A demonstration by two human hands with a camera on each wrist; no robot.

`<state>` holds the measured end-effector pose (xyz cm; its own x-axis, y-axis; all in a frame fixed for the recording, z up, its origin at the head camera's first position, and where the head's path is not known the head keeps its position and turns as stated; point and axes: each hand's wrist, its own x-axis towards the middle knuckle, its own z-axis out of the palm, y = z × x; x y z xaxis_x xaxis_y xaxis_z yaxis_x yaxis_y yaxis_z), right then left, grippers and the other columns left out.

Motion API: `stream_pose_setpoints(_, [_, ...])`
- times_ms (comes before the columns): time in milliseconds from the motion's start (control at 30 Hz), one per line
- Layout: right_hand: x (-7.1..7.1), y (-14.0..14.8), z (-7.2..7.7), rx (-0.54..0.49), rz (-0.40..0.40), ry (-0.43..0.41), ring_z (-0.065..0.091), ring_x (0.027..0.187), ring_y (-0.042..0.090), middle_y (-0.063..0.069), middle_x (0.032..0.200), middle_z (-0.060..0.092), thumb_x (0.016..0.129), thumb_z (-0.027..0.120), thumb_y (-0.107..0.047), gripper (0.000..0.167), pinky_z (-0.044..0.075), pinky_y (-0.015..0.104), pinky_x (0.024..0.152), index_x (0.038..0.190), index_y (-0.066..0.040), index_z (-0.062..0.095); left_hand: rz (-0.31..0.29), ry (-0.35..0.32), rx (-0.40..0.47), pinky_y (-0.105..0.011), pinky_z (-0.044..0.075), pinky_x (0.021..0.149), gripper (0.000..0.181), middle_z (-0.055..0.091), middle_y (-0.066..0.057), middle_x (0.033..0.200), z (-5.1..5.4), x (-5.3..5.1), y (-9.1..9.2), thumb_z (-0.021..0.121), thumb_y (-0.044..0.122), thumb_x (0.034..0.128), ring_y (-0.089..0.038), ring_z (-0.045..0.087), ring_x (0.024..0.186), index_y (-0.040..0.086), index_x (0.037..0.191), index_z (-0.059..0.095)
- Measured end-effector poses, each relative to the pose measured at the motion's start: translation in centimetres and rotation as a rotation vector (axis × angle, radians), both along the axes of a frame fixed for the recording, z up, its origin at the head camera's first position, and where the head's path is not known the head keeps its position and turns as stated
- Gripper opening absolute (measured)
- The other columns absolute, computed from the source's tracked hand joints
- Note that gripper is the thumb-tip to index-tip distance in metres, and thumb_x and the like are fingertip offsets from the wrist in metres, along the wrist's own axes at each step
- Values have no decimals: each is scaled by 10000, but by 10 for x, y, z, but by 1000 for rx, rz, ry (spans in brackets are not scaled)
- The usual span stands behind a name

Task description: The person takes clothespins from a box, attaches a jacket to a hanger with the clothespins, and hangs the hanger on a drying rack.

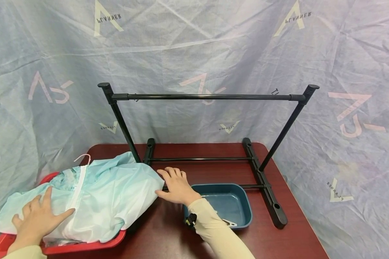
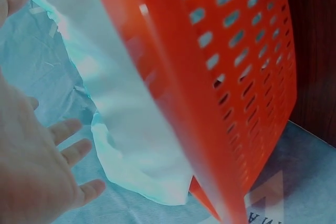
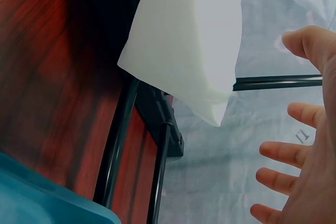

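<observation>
A pale blue and white zip-up jacket [image 1: 97, 201] lies heaped on a red plastic basket [image 1: 81, 248], with the hook of a pink hanger [image 1: 83, 157] poking out at its collar. Over the jacket's left part is my left hand [image 1: 35, 219], fingers spread; the left wrist view shows a gap between its fingers and the cloth [image 2: 121, 93]. Just off the jacket's right end, my right hand [image 1: 175, 185] is spread too. In the right wrist view nothing lies between its fingers [image 3: 281, 182], and the cloth [image 3: 184, 40] hangs a little apart from them.
A black clothes rack [image 1: 201, 97] stands on the dark red table [image 1: 295, 230], behind and right of the basket. Partly behind my right forearm, a blue bin [image 1: 227, 201] holds a white clip [image 1: 229, 223]. Printed grey sheeting [image 1: 188, 46] hangs behind.
</observation>
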<state>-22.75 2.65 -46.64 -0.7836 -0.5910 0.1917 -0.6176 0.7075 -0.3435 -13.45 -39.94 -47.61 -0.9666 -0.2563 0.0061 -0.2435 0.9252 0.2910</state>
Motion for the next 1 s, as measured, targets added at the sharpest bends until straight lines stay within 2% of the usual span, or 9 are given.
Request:
stream_pose_setpoints(233, [0, -6, -2, 27, -9, 0, 367, 1335, 273, 92, 1472, 400, 942, 588, -512, 688, 318, 486, 1032, 1516, -205, 363, 0, -15, 14, -804, 107, 861, 1222, 142, -469, 1306, -2, -1, -4, 610, 692, 832, -681, 137, 1154, -32, 1524, -89])
stream_pose_setpoints(467, [-3, -9, -6, 27, -7, -7, 374, 1324, 282, 100, 1466, 405, 959, 560, -514, 673, 318, 484, 1031, 1517, -195, 361, 34, -83, 23, -805, 115, 880, 1244, 128, -470, 1276, -4, -5, -10, 623, 698, 811, -675, 131, 1143, -70, 1507, -66])
stream_pose_setpoints(767, [-7, -17, -10, 38, -11, -44, 379, 1326, 271, 89, 1482, 392, 978, 513, -543, 681, 315, 465, 1032, 1534, -189, 343, 40, -97, 31, -807, 105, 883, 1240, 126, -471, 1280, -4, -6, -13, 601, 709, 822, -682, 124, 1153, -60, 1507, -89])
stream_pose_setpoints(1000, [-7, -24, -14, 71, -17, -68, 379, 1326, 245, 71, 1482, 396, 968, 509, -570, 712, 317, 441, 1019, 1551, -210, 315, 48, -142, 48, -807, 88, 893, 1255, 116, -479, 1306, -3, -8, -18, 574, 739, 823, -689, 107, 1173, -55, 1499, -123])
